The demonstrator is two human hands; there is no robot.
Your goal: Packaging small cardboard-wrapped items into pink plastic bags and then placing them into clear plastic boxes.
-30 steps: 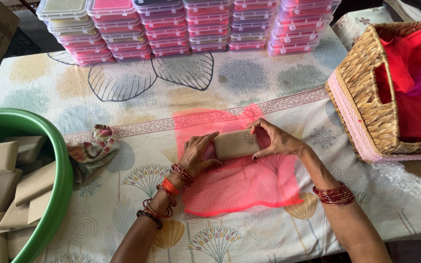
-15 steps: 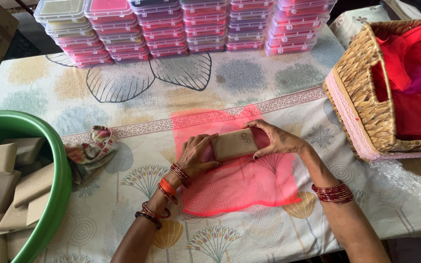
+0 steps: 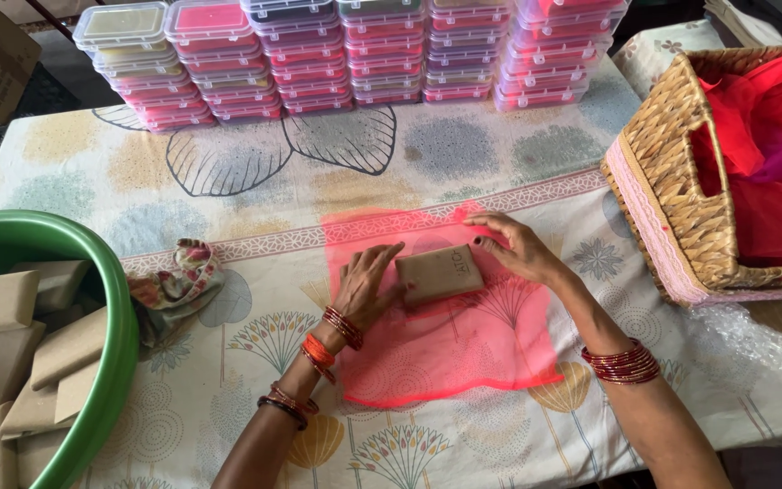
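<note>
Now that the soap bar [image 3: 439, 273] lies flat on the red net [image 3: 445, 335], both hands, left hand [image 3: 366, 281] and right hand [image 3: 515, 249], have relaxed open, fingertips steadying its ends.

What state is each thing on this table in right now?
Tan bar: flat on the net, a hand at each end.
Red net sheet: spread flat.
Left hand: open, touching the bar.
Right hand: open, touching the bar.
Lidded boxes: shut, stacked.
Wicker basket: holds red net.
Green tub: holds tan bars.

Matt tan soap bar [image 3: 439, 273]; sheer red net cloth [image 3: 445, 349]; woven wicker basket [image 3: 672, 181].
</note>
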